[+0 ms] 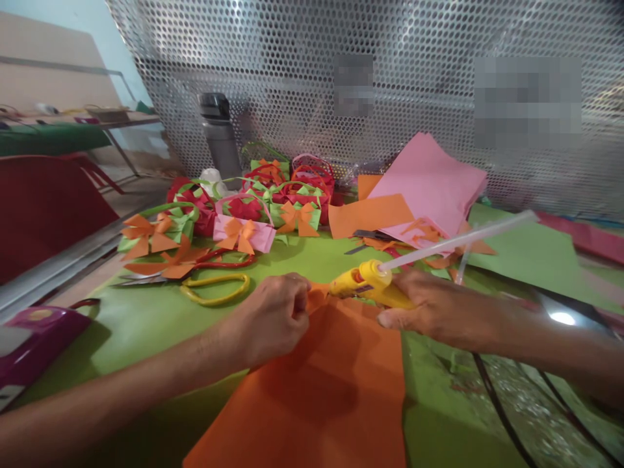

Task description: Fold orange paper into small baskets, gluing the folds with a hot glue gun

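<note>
Yellow plastic glue gun [366,285], a pale glue stick [458,240] jutting from its back, is gripped in my right hand [433,312], nozzle pointing at my left hand [275,315]. My left hand is clenched, pinching a small folded orange paper piece [316,298] just at the nozzle. Both hands hover over a large orange paper sheet [336,403] on the green desk [141,322]. Yellow-handled scissors [214,290] lie beyond my left hand.
</note>
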`<move>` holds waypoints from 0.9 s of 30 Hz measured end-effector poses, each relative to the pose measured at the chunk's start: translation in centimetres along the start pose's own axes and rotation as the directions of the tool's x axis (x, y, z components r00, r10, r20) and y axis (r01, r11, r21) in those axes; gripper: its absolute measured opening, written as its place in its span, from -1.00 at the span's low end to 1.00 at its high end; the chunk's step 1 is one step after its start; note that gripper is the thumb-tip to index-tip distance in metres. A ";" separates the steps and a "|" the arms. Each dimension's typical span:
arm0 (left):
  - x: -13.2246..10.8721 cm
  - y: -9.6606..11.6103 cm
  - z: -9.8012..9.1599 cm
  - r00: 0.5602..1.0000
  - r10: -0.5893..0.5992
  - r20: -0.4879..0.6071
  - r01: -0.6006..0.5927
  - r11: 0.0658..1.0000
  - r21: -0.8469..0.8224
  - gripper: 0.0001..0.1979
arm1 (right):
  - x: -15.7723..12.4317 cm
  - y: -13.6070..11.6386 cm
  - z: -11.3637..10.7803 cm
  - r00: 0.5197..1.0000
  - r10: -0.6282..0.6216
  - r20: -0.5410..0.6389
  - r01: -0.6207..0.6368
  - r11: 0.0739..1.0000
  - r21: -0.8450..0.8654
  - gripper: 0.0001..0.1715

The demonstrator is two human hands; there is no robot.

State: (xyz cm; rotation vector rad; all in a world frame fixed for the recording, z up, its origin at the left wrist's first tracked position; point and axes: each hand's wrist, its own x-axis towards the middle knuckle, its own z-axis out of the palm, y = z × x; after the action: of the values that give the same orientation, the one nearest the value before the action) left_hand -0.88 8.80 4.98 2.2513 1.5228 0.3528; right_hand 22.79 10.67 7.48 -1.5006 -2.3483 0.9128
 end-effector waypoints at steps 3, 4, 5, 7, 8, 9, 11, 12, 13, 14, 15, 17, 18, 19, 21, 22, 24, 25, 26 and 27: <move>0.0 0.0 -0.1 1.000 -0.006 0.017 0.006 1.000 -0.013 -0.88 | -0.1 -0.3 0.0 0.991 0.061 0.123 -0.051 0.995 -0.083 -0.78; 0.0 0.0 0.0 1.000 -0.013 0.018 0.013 1.000 -0.018 -0.88 | -0.2 -0.3 0.0 0.992 0.043 0.117 -0.034 0.997 -0.071 -0.78; 0.1 0.0 0.0 1.000 -0.018 0.018 0.018 1.000 -0.022 -0.88 | -0.3 -0.3 0.0 0.996 0.013 0.088 -0.009 0.999 -0.051 -0.79; 0.1 -0.1 0.0 1.000 -0.016 0.014 0.016 0.999 -0.030 -0.89 | -0.5 0.1 0.0 0.999 -0.034 -0.001 0.034 0.999 -0.013 -0.85; 0.0 -0.2 0.0 1.000 -0.010 0.016 0.011 0.999 -0.032 -0.90 | -0.6 0.3 0.0 0.998 -0.043 -0.044 0.044 0.999 0.018 -0.87; 0.0 -0.2 0.0 1.000 -0.004 0.019 0.005 0.999 -0.031 -0.90 | -0.7 0.6 0.1 0.996 -0.039 -0.081 0.044 0.997 0.065 -0.87; 0.0 -0.2 0.1 1.000 -0.006 0.028 0.007 1.000 -0.028 -0.92 | -1.1 0.9 0.6 0.990 0.012 -0.138 0.018 0.977 0.214 -0.81; -0.1 -0.2 0.1 1.000 -0.012 0.027 0.012 1.000 -0.028 -0.93 | -1.2 1.0 1.0 0.985 0.054 -0.164 -0.001 0.952 0.306 -0.76; -0.1 -0.2 0.1 1.000 -0.016 0.024 0.016 0.999 -0.028 -0.92 | -1.4 1.0 1.5 0.979 0.098 -0.181 -0.018 0.917 0.399 -0.72; -0.1 -0.2 0.1 1.000 -0.015 0.020 0.016 0.999 -0.030 -0.92 | -1.5 0.8 2.2 0.972 0.138 -0.190 -0.029 0.875 0.482 -0.69; -0.1 -0.2 0.1 1.000 -0.013 0.020 0.014 0.999 -0.031 -0.91 | -1.5 0.7 2.8 0.969 0.167 -0.184 -0.038 0.833 0.552 -0.67; -0.1 0.0 -0.1 0.999 0.000 0.035 0.001 1.000 -0.031 -0.88 | -1.5 0.4 4.2 0.973 0.186 -0.138 -0.052 0.755 0.654 -0.63; -0.1 0.1 -0.2 0.999 0.008 0.047 -0.007 1.000 -0.029 -0.85 | -1.4 0.4 4.9 0.977 0.186 -0.108 -0.062 0.726 0.685 -0.62; 0.0 0.1 -0.3 0.998 0.015 0.058 -0.014 1.000 -0.026 -0.81 | -1.3 0.4 5.4 0.980 0.180 -0.085 -0.070 0.709 0.702 -0.62; 0.1 0.2 -0.4 0.997 0.024 0.072 -0.023 1.000 -0.015 -0.71 | -1.0 0.6 6.1 0.983 0.176 -0.056 -0.082 0.690 0.719 -0.61; 0.1 0.1 -0.5 0.997 0.035 0.074 -0.034 0.999 -0.009 -0.68 | -0.9 0.7 6.2 0.982 0.183 -0.048 -0.092 0.684 0.724 -0.60; 0.3 -0.1 -0.4 0.994 0.076 0.074 -0.077 0.997 0.002 -0.67 | -0.9 0.9 6.3 0.977 0.210 -0.042 -0.112 0.669 0.735 -0.58; 0.4 -0.3 -0.3 0.992 0.105 0.071 -0.106 0.994 0.012 -0.69 | -0.9 0.9 6.2 0.975 0.219 -0.040 -0.118 0.660 0.742 -0.58; 0.4 -0.4 -0.2 0.988 0.135 0.071 -0.137 0.990 0.025 -0.71 | -0.9 0.9 6.1 0.973 0.226 -0.040 -0.121 0.655 0.746 -0.57; 0.5 -0.6 0.0 0.983 0.165 0.077 -0.168 0.985 0.041 -0.72 | -1.0 0.8 6.1 0.973 0.227 -0.040 -0.122 0.653 0.748 -0.58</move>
State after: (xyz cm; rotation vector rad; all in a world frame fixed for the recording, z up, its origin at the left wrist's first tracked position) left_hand -1.18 9.47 4.74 2.4088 1.3230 0.2808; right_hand 20.92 7.71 2.36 -1.3540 -1.4190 1.5232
